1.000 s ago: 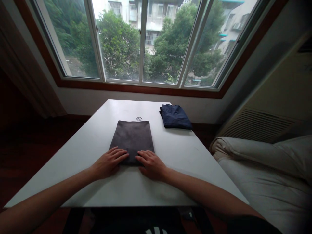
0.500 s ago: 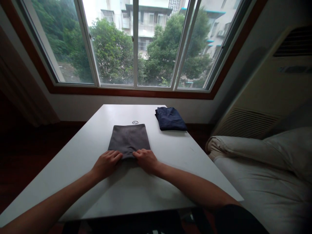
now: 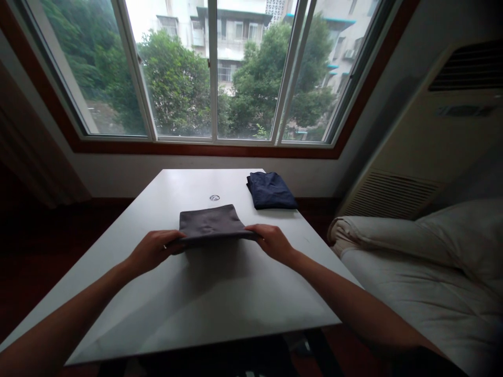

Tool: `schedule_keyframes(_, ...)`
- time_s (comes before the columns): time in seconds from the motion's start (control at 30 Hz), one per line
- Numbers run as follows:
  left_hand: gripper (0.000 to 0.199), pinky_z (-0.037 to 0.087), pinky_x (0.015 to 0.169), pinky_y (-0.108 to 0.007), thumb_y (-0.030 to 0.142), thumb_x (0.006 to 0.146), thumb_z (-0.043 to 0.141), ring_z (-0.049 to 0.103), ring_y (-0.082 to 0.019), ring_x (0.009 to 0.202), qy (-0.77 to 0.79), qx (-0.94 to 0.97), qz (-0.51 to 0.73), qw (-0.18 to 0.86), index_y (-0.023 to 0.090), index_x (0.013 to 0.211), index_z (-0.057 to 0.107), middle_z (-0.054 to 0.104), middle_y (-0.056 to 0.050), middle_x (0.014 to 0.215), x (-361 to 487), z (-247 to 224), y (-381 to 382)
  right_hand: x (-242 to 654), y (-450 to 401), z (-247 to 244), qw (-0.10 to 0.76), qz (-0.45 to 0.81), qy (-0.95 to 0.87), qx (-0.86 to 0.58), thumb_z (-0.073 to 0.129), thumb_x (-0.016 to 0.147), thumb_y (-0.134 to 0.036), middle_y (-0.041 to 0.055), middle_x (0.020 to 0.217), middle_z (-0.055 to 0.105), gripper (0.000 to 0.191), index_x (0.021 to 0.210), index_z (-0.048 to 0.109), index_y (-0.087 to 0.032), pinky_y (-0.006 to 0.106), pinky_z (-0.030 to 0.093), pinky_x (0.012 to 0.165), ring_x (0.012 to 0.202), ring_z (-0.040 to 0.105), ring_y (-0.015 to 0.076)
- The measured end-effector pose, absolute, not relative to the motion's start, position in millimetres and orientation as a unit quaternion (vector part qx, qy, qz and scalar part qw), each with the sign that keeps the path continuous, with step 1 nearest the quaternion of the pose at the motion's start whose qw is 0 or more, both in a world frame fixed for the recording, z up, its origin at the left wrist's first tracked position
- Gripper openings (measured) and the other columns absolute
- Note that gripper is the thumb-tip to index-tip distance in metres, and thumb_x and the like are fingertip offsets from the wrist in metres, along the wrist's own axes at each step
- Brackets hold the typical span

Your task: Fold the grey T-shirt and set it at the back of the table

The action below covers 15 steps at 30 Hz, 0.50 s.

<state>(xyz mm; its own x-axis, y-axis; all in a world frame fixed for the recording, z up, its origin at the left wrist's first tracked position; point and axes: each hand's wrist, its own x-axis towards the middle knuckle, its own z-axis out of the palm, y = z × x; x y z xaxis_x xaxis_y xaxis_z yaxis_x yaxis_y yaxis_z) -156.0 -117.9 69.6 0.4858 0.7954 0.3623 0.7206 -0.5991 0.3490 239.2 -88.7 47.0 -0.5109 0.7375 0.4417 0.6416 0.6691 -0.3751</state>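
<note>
A folded grey cloth point(image 3: 210, 222) is held by its two near corners above the white table point(image 3: 220, 309), its near edge lifted. My left hand point(image 3: 155, 248) pinches the left corner, with a ring showing on one finger. On the other side my right hand point(image 3: 273, 241) grips the right corner between thumb and fingers. Whether the far edge of the cloth rests on the tabletop is hard to tell.
Dark blue folded cloth point(image 3: 272, 190) lies at the table's back right corner. A small round dark mark point(image 3: 214, 198) is behind the grey cloth. Beige bedding point(image 3: 416, 272) stands right of the table, and a window wall rises behind.
Both hands have moved apart from the middle of the cloth's near edge to its corners. That edge is now raised off the table. The view has shifted slightly.
</note>
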Motion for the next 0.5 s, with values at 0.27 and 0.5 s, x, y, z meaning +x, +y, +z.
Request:
schedule_keyframes(0.27,0.038,0.038,0.046,-0.022,0.053,0.096,0.057,0.048,-0.012,0.050,0.386,0.804,0.393,0.225,0.019,0.082,0.065,0.055,0.003,0.059,-113.8,184.6,-121.6,297.4,-122.8,176.2,0.468,0.076,-0.805,-0.357,0.063,0.100,-0.045,0.0013,0.088,0.074,0.027,0.106,0.075,-0.022,0.026,0.055,0.069,0.076,0.069,0.0169)
schedule_keyframes(0.5,0.045,0.047,0.060,-0.024,0.061,0.094,0.058,0.058,-0.015,0.066,0.362,0.807,0.367,0.288,0.017,0.085,0.065,0.062,0.000,0.074,-44.5,213.7,-35.8,357.0,-62.1,217.0,0.471,0.155,-0.776,-0.390,0.068,0.096,-0.053,0.0012,0.077,0.069,0.036,0.095,0.073,-0.018,0.023,0.050,0.054,0.064,0.064,0.0148)
